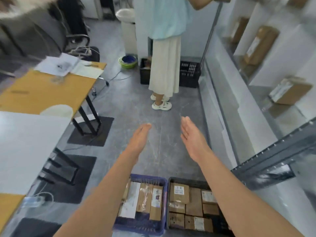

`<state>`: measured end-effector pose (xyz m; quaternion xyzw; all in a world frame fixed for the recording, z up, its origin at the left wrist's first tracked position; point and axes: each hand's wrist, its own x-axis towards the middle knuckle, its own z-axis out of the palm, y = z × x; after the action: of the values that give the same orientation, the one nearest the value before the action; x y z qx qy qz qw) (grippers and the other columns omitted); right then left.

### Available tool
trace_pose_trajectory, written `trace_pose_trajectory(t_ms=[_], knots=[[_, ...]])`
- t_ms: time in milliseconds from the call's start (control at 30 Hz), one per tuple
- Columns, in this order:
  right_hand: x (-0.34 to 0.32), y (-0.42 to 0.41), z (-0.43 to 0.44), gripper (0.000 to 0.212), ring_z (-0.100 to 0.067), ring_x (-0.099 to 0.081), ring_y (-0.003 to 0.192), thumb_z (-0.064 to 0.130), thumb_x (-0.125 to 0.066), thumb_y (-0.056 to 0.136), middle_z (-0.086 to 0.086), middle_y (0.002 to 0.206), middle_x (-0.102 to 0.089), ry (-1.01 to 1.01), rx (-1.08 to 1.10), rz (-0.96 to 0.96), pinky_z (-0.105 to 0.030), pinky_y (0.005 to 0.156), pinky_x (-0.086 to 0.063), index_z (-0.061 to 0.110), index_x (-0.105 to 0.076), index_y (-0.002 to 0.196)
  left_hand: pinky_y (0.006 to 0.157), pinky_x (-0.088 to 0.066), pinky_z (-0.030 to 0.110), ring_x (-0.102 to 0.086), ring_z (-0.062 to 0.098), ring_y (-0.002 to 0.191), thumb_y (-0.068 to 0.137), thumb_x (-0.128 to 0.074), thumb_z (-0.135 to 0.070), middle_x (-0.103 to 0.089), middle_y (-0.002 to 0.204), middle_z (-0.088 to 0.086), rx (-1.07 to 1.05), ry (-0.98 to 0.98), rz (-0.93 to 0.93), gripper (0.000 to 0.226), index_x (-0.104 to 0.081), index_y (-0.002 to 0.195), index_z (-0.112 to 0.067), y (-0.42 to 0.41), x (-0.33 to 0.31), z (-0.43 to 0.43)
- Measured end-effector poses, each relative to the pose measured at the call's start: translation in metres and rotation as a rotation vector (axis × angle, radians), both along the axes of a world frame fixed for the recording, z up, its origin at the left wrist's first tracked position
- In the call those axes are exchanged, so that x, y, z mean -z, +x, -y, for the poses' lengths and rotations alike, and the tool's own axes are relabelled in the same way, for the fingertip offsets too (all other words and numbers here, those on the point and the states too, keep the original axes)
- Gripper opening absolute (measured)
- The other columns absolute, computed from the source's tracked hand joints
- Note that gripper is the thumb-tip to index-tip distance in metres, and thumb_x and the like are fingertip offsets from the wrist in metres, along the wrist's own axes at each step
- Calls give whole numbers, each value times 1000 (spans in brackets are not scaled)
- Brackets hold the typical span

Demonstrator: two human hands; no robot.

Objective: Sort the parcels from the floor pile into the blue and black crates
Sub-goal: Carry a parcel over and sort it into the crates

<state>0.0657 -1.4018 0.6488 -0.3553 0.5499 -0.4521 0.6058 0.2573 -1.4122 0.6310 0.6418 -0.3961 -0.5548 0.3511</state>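
Observation:
Two crates stand side by side on the grey floor at the bottom of the head view. The blue crate (163, 183) on the left holds several brown parcels (145, 199). The black crate (171, 200) on the right is packed with several cardboard parcels (179, 193). Both my arms stretch forward above the crates. My left hand (139, 138) and my right hand (192, 136) are flat with straight fingers, palms facing each other, holding nothing. No floor pile of parcels shows in this frame.
A person in a long cream skirt (165, 65) stands ahead beside another black crate (189, 72). Desks (42, 93) with black legs line the left. Metal shelving (273, 151) with boxes (290, 90) runs along the right. Bowls (127, 62) and cables lie on the floor.

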Motion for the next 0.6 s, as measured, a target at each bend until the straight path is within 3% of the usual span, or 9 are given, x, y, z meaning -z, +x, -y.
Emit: trace_pose_trajectory(t_ms=[367,533,600], knots=[[-62,58,-2,64,-10,-25,156,49,-36,111,8,170,-26,-151,-272,28,-38,130,-17,19,-23,166,120,-34,50,-38,20,146,101,-46,-60,-39,160,-4,-297,-88,15,63,-40,155,-29,68,-70,-78],[-68,81,-11,60,-12,-22,157,47,-30,113,7,172,-23,-176,-453,32,-36,129,-18,21,-22,166,108,-41,38,-50,17,129,105,-45,-53,-51,146,-3,-516,-45,-20,53,-45,151,-28,72,-83,-128],[-70,92,-19,59,-13,-21,158,47,-27,113,7,172,-23,-184,-538,30,-35,128,-18,20,-21,166,111,-39,39,-49,17,132,103,-46,-58,-49,146,-5,-581,-40,-23,55,-44,151,-30,74,-85,-152]])
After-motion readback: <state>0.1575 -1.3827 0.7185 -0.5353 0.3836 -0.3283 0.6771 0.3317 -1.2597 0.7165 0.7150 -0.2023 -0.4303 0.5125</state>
